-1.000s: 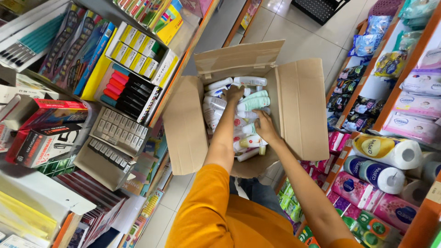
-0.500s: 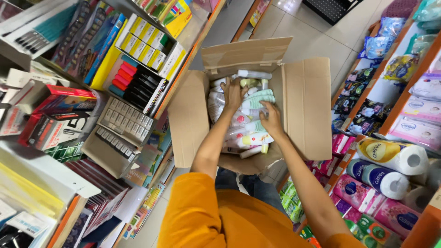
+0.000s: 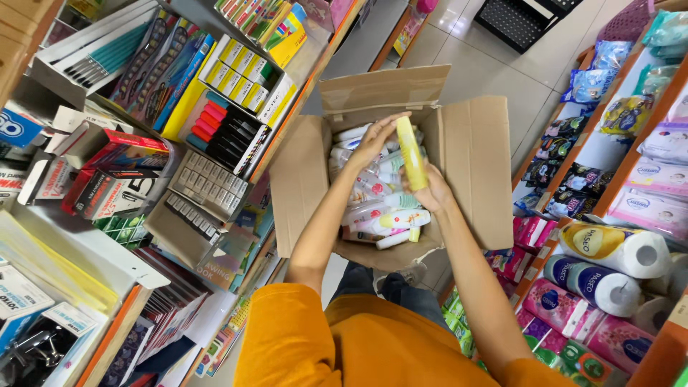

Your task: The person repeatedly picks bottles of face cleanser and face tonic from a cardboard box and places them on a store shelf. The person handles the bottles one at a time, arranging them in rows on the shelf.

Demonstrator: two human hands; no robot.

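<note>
Right hand [image 3: 432, 192] at 6 o'clock of tube, fingers clamped on its lower end | yellow tube [image 3: 412, 153] held upright above box | left hand [image 3: 375, 138] at 9 o'clock, fingers closed on tube top | cardboard box [image 3: 473, 165] full of bottles [image 3: 380, 215] beneath.

The yellow tube [image 3: 412, 153] hides the right hand's [image 3: 428, 192] fingertips; lower bottles [image 3: 380, 208] lie buried.

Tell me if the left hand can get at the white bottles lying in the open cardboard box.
Probably yes. The left hand hovers right above the white bottles, the cardboard box has its flaps folded open, and only the yellow tube it shares with the right hand occupies it.
</note>
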